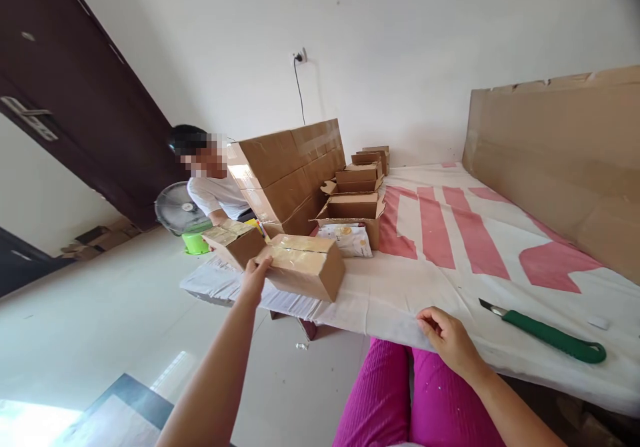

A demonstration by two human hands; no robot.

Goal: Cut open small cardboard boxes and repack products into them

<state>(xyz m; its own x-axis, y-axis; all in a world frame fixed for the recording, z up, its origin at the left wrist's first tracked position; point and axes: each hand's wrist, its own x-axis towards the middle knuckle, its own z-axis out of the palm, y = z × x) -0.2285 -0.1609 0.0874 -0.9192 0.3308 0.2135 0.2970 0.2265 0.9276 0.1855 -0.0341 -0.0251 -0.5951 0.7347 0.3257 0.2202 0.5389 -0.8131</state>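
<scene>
My left hand [257, 275] reaches forward, its fingers closed at the near left corner of a taped cardboard box [305, 275]. That box lies on the cloth-covered table, close to its front edge. Just left of it sits a second taped cardboard box [235, 243], by the co-worker's arm. Over the table's front edge is my right hand [445, 333], fingers loosely curled in, with no object visible in them. To its right lies a green box cutter [550, 335], blade out and pointing left. Behind the first box, a white printed packet [347, 239] leans against an open carton [377, 230].
Stacked cardboard boxes [295, 180] stand at the back left, with open cartons [357, 179] in a row beside them. A large cardboard sheet [560, 160] rises at the right. A co-worker [215, 197] sits at the left, near a fan [183, 207]. A white cloth [400, 290] covers the table.
</scene>
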